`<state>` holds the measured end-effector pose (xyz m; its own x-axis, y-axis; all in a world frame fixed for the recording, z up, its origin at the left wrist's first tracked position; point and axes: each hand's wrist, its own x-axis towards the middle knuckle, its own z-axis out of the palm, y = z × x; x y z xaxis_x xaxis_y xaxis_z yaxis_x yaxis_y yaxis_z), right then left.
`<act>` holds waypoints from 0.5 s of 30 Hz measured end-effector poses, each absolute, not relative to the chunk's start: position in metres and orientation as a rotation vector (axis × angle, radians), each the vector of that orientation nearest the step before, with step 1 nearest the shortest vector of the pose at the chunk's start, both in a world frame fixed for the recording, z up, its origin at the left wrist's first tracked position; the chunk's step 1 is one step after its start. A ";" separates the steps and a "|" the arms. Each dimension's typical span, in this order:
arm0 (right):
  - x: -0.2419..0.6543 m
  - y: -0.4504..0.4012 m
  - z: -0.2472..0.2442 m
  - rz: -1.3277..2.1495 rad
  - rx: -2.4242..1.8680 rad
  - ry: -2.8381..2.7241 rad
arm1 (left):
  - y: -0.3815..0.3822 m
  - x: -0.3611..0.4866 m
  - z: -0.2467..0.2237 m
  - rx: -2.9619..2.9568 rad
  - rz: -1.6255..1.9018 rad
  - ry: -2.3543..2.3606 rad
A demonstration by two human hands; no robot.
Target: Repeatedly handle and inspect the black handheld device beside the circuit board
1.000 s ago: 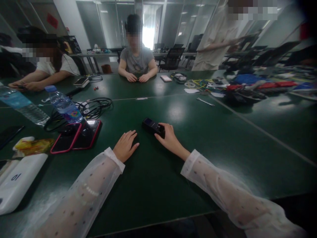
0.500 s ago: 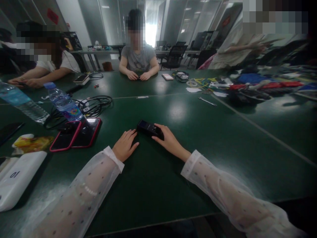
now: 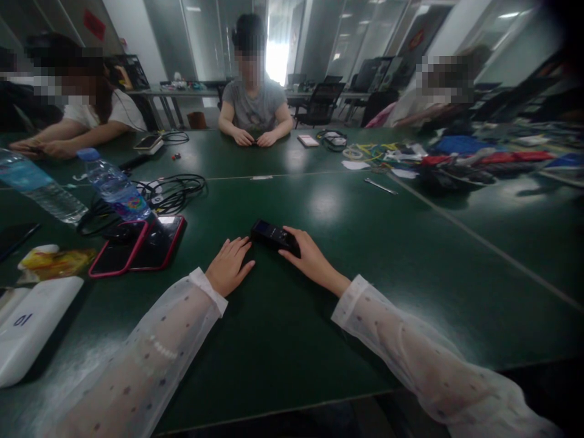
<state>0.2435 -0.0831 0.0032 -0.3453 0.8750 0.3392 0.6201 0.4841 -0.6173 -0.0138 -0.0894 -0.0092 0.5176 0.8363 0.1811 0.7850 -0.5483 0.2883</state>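
A small black handheld device (image 3: 269, 234) with a little screen and buttons lies on the green table (image 3: 283, 340); its exact kind I cannot tell. My right hand (image 3: 305, 252) grips its near right end, thumb on the near side and fingers on the far side. Flat on the table rests my left hand (image 3: 229, 264), fingers stretched out, their tips close to the device's left end. To the left of that hand are a phone with a red edge (image 3: 157, 246) and a pink-rimmed phone or case (image 3: 118, 249) overlapping it.
Two water bottles (image 3: 114, 185) and coiled black cables (image 3: 182, 191) are at left, with a white box-like device (image 3: 36, 328) nearer me. A wrench (image 3: 381, 185) lies farther off at right, before a pile of cables and cloth (image 3: 460, 158). People sit across the table.
My hands and the black device keep their places; the view shifts very slightly. At the far right, a person has bent down lower toward the table.
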 end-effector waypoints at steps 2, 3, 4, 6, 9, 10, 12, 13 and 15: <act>0.244 -0.084 0.004 0.505 -1.233 -2.095 | -0.089 -0.014 -0.009 2.565 0.451 1.380; 0.244 -0.084 0.005 0.505 -1.238 -2.100 | -0.089 -0.014 -0.009 2.555 0.455 1.374; 0.244 -0.084 0.005 0.507 -1.243 -2.104 | -0.089 -0.014 -0.009 2.547 0.459 1.369; 0.244 -0.085 0.006 0.508 -1.249 -2.110 | -0.089 -0.014 -0.010 2.537 0.463 1.370; 0.244 -0.085 0.006 0.492 -1.239 -2.115 | -0.090 -0.013 -0.009 2.533 0.464 1.377; 0.244 -0.085 0.006 0.489 -1.236 -2.116 | -0.090 -0.013 -0.009 2.535 0.464 1.379; 0.243 -0.085 0.005 0.482 -1.233 -2.118 | -0.090 -0.013 -0.008 2.547 0.462 1.382; 0.243 -0.085 0.005 0.480 -1.234 -2.118 | -0.090 -0.013 -0.008 2.555 0.454 1.384; 0.243 -0.084 0.005 0.477 -1.234 -2.118 | -0.090 -0.013 -0.008 2.573 0.431 1.392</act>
<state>0.2435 -0.0844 0.0051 -0.3603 0.8689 0.3395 0.6397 0.4950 -0.5880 -0.0134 -0.0899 -0.0075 0.5183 0.8391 0.1653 0.7857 -0.5435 0.2955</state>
